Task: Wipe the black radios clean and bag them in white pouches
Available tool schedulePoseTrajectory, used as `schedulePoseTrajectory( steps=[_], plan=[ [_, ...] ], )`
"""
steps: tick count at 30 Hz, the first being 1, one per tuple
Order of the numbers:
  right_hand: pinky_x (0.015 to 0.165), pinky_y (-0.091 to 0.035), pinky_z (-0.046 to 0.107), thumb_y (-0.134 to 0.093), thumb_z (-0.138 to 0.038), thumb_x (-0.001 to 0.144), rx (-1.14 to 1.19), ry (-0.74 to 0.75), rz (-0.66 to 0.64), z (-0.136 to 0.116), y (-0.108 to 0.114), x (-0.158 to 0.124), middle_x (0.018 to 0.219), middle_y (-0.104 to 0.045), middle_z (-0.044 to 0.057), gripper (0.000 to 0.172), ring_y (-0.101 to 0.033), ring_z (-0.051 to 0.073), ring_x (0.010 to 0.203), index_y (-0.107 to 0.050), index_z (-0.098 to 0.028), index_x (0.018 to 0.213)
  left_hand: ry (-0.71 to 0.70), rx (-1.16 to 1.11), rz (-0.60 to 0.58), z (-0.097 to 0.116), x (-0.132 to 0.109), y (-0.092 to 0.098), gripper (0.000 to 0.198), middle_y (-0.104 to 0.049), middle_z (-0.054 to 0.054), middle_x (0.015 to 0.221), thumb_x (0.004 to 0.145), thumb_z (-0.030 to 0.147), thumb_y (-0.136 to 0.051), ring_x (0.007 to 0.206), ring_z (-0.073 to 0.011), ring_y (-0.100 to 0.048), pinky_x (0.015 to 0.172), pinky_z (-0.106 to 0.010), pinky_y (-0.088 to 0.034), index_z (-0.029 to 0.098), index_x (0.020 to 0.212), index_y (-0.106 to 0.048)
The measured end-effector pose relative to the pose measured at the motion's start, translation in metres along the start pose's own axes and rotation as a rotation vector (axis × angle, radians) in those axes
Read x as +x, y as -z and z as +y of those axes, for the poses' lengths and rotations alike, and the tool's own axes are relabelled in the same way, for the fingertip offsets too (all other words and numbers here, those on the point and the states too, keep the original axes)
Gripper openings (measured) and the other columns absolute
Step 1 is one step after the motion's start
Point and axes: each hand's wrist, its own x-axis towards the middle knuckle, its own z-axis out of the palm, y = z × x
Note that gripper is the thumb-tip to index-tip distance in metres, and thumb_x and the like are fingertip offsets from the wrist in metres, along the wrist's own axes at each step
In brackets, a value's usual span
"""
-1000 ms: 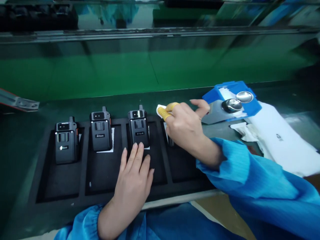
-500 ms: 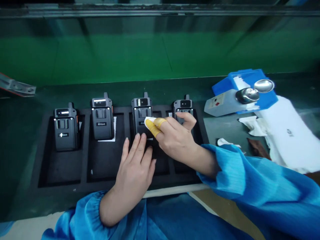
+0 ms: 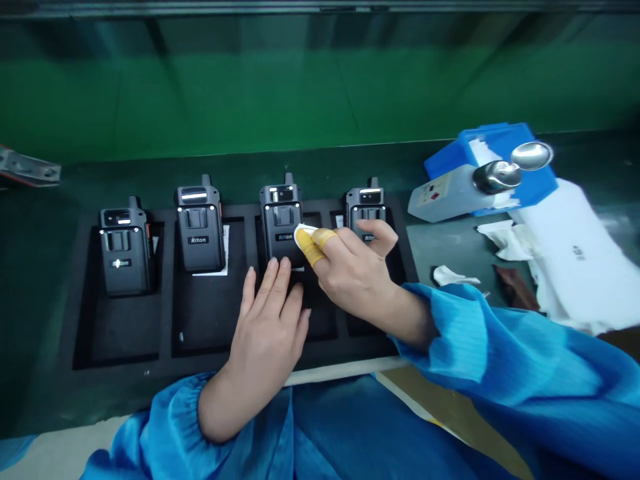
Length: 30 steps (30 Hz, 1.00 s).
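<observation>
Several black two-way radios lie in a row in a black foam tray (image 3: pixel 167 320), backs facing up. The third radio from the left (image 3: pixel 280 217) has its lower end under the fingertips of my left hand (image 3: pixel 267 327), whose fingers lie flat and spread. My right hand (image 3: pixel 353 270), with yellow covers on two fingers, is closed on a small white wipe (image 3: pixel 303 233) at that radio's right edge, beside its "Riton" label. Behind my right hand, the rightmost radio (image 3: pixel 366 207) is partly hidden. Further left are the second radio (image 3: pixel 199 230) and the leftmost radio (image 3: pixel 125 257).
A translucent bottle with a metal lid (image 3: pixel 445 193) leans by a blue bin (image 3: pixel 537 190) at the right. Nearby lie white sheets (image 3: pixel 585 260), crumpled tissue (image 3: pixel 507 240), a smaller white scrap (image 3: pixel 453 275) and a brown piece (image 3: pixel 517 287). A metal bracket (image 3: pixel 30 168) juts in at left.
The wipe in my right hand has shifted right, from over the third radio's label to its edge, uncovering the label. My left hand stays at that radio's lower end. The view has shifted slightly.
</observation>
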Motion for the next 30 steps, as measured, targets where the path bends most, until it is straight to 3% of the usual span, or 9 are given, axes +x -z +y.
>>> schedulePoseTrajectory(
  steps=[13, 21, 26, 30],
  plan=[
    [0.088, -0.022, 0.039, -0.040, -0.004, 0.081, -0.053, -0.158, -0.041, 0.015, -0.003, -0.003, 0.077, -0.058, 0.002, 0.031, -0.044, 0.014, 0.075, -0.058, -0.017, 0.059, -0.012, 0.030, -0.008, 0.000, 0.000, 0.001, 0.026, -0.053, -0.022, 0.134, 0.089, 0.020, -0.050, 0.128, -0.0345, -0.048, 0.106, -0.058, -0.036, 0.009, 0.109, -0.063],
    [0.092, -0.021, 0.037, -0.048, -0.012, 0.089, 0.117, 0.080, 0.016, -0.001, 0.001, 0.005, 0.074, -0.062, -0.002, 0.026, -0.046, 0.013, 0.078, -0.068, -0.022, 0.077, -0.008, 0.021, 0.014, 0.000, -0.001, 0.000, 0.027, -0.056, -0.021, 0.131, 0.090, 0.020, -0.049, 0.127, -0.0333, -0.048, 0.106, -0.057, -0.037, 0.008, 0.110, -0.062],
    [0.090, -0.020, 0.037, -0.044, -0.006, 0.085, 0.019, 0.051, -0.041, 0.027, -0.002, 0.002, 0.072, -0.060, 0.000, 0.029, -0.045, 0.013, 0.073, -0.066, -0.018, 0.069, -0.020, 0.009, 0.028, 0.001, 0.000, 0.000, 0.025, -0.055, -0.022, 0.132, 0.090, 0.020, -0.049, 0.126, -0.0343, -0.049, 0.104, -0.057, -0.039, 0.009, 0.106, -0.064],
    [0.089, -0.019, 0.039, -0.042, -0.008, 0.086, -0.048, -0.024, 0.016, 0.043, -0.011, 0.020, 0.073, -0.058, 0.001, 0.031, -0.044, 0.014, 0.074, -0.064, -0.018, 0.067, -0.015, 0.007, 0.038, 0.001, 0.001, 0.000, 0.023, -0.056, -0.022, 0.131, 0.090, 0.019, -0.048, 0.125, -0.0348, -0.050, 0.102, -0.057, -0.041, 0.009, 0.103, -0.065]
  ],
)
